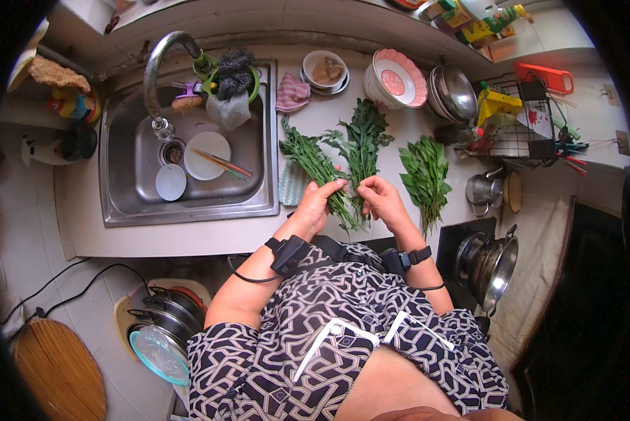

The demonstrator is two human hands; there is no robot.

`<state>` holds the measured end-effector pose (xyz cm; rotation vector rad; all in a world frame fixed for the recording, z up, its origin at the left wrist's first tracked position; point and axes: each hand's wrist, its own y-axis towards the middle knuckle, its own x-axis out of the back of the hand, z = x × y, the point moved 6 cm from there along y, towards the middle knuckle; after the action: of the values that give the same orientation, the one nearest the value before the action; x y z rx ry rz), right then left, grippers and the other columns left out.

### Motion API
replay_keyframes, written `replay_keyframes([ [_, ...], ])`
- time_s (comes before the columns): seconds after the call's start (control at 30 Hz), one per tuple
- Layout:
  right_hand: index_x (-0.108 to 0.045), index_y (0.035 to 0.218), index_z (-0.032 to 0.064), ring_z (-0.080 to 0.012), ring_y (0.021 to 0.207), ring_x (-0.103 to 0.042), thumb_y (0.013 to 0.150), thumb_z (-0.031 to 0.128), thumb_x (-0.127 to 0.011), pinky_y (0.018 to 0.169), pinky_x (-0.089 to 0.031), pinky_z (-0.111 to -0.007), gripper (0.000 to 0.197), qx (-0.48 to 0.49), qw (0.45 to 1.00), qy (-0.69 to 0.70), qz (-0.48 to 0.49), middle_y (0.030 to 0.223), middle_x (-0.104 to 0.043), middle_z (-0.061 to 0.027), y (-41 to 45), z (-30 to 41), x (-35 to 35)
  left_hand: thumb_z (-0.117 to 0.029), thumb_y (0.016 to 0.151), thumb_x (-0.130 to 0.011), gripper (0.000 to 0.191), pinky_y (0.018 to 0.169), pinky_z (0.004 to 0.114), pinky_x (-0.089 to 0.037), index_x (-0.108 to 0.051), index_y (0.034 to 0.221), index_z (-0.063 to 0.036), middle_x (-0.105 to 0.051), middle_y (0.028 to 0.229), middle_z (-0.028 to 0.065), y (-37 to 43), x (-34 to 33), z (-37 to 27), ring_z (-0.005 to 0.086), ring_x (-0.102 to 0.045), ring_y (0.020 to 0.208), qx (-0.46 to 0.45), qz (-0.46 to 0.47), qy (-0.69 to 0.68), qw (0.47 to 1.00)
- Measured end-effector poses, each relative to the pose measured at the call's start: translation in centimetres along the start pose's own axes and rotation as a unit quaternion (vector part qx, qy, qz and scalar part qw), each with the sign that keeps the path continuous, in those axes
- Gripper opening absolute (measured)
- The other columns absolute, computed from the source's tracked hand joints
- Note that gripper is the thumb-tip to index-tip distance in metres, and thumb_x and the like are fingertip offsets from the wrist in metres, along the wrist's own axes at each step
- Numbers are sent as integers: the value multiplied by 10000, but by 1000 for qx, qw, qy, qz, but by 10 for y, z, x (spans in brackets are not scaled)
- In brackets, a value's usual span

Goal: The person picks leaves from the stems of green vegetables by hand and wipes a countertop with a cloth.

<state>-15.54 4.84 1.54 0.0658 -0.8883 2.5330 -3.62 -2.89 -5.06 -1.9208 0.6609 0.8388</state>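
Observation:
My left hand [317, 202] grips a bunch of thin-stemmed leafy greens [312, 152], its leaves pointing to the far left and its stem ends towards me. Close beside it, my right hand [382, 199] has thumb and forefinger pinched at a green stem; the fingertips partly hide it. Between and beyond the hands lies a second bunch of darker, jagged-leaved greens [366, 134] on the counter. To the right of my right hand rests a third bunch with broad oval leaves [424, 166]. A green-and-white striped cloth [290, 184] shows partly under the held bunch.
A steel sink [130, 184] at left holds a white plate [201, 144] with chopsticks, a small bowl [170, 182] and a green scrubber holder [251, 84]. Pink-rimmed bowls [394, 79], metal bowls [457, 92] and a wire rack [544, 123] stand at back right. Pans [496, 268] stand lower right.

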Motion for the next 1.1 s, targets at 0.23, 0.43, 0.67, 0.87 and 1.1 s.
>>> replay_keyframes([
  [0.23,-558,953,43,-53,489,-519,899,198,-594,368,-338,-183,168,14,997,59,-45,764,-599,-9,-2,0,17,-43,835,-622,369,789,283,-495,-533,1194,-47,-656,928,75,1,4,1,157,-617,846,8,-13,-11,1000],
  [0.43,-548,975,33,-45,472,-486,900,186,-609,363,-328,-164,181,94,982,85,-139,749,-581,-9,-3,11,42,-51,829,-624,386,787,292,-496,-531,1204,-47,-653,930,80,1,4,-1,162,-616,839,6,-13,-11,1000],
  [0.67,-574,976,23,-54,500,-490,895,177,-606,396,-370,-183,177,118,976,15,-183,774,-586,-10,8,1,53,-73,833,-614,378,770,279,-491,-535,1202,-47,-640,939,71,1,3,-1,163,-615,822,36,-7,-55,998],
  [0.87,-634,1013,26,-130,624,-587,845,189,-614,531,-477,-263,235,74,964,-201,-158,893,-672,-97,13,-23,49,-57,852,-603,345,799,287,-502,-542,1191,-36,-624,948,65,2,6,3,176,-615,866,28,3,-23,999],
  [1.1,-654,974,39,-70,698,-535,850,171,-627,607,-433,-213,183,69,985,-141,-69,819,-642,-17,4,5,23,-67,840,-639,379,788,265,-484,-544,1207,-53,-637,939,44,4,6,5,134,-600,858,16,-3,17,1000],
])
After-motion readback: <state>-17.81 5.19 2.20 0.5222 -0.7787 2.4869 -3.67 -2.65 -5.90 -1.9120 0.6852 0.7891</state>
